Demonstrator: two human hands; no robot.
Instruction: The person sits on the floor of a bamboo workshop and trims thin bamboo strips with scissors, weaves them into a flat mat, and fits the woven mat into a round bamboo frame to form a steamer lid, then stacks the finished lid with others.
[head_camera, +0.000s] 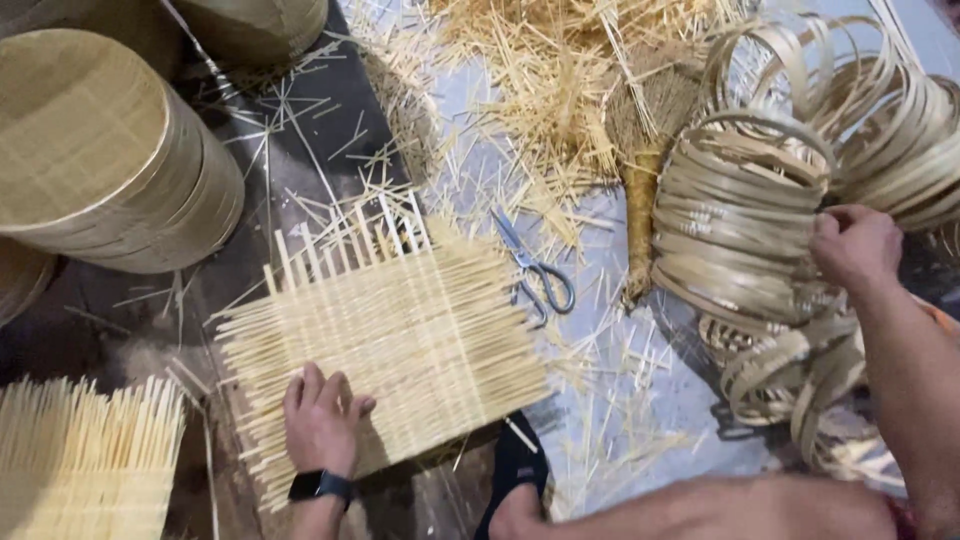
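The woven bamboo mat (390, 340) lies flat on the floor (640, 400), just left of the middle, its loose strip ends sticking out along the far and left edges. The left hand (322, 420) is spread flat on the mat's near left corner, fingers released and pressing down, a dark watch (322, 486) on the wrist. Over on the right, the right hand (852, 248) is up against a stack of bamboo hoops (735, 225), fingers curled onto the rims, grasping the stack's right side. More loose hoops (880, 110) are heaped behind it toward the far right corner, and others (790, 385) spill below it. Between mat and hoops, a pair of scissors (535, 270) rests on the floor, blades pointing away. Beside them lies a small broom (645, 150). Straw-coloured offcuts (545, 70) litter the far middle. At the far left stands a round stack of bamboo steamer lids (100, 150). A second bundle of strips (85, 460) sits at the near left corner. A foot in a dark sandal (515, 480) shows at the near edge.
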